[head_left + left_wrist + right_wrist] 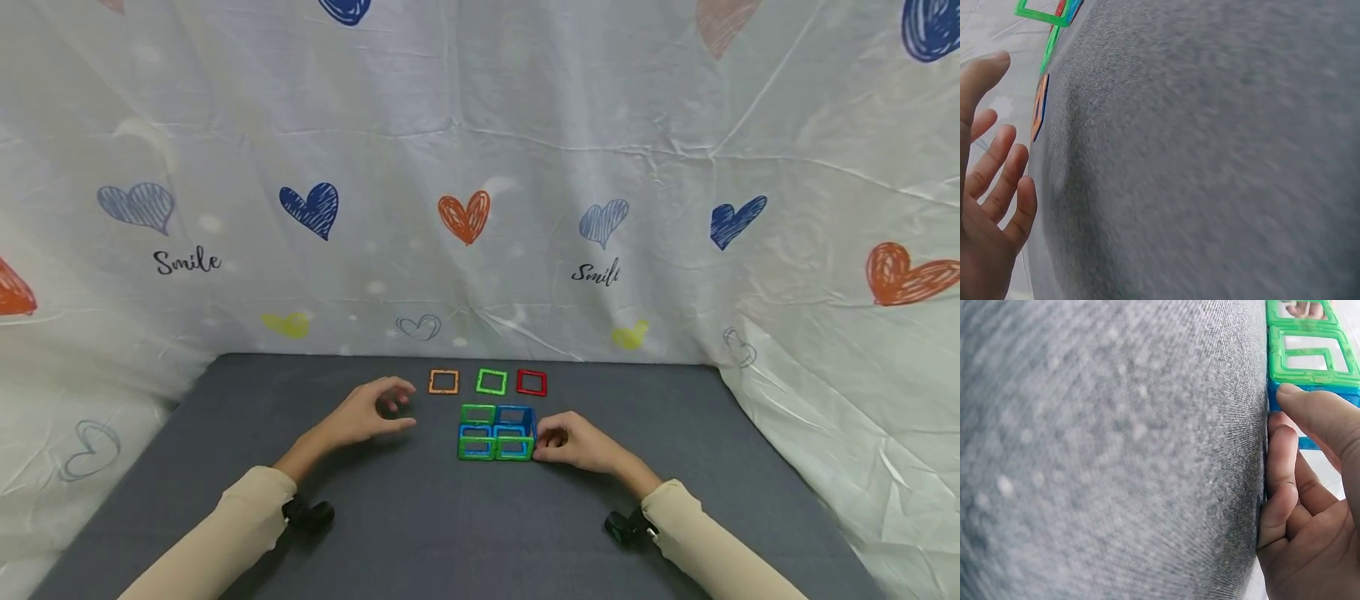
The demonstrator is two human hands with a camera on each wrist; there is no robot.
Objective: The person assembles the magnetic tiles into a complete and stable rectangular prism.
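Right hand [576, 443] sits at the right end of the tile structure [496, 448], thumb touching the blue wall [533, 422]; pinch or mere press, cannot tell. Left hand [366, 415] loose, empty, apart on the other side. Structure stands on the grey table [450, 533], nearer than three loose squares [491, 392]. Risk: a one-sided push, unbraced at left, could skew or unseat its walls.
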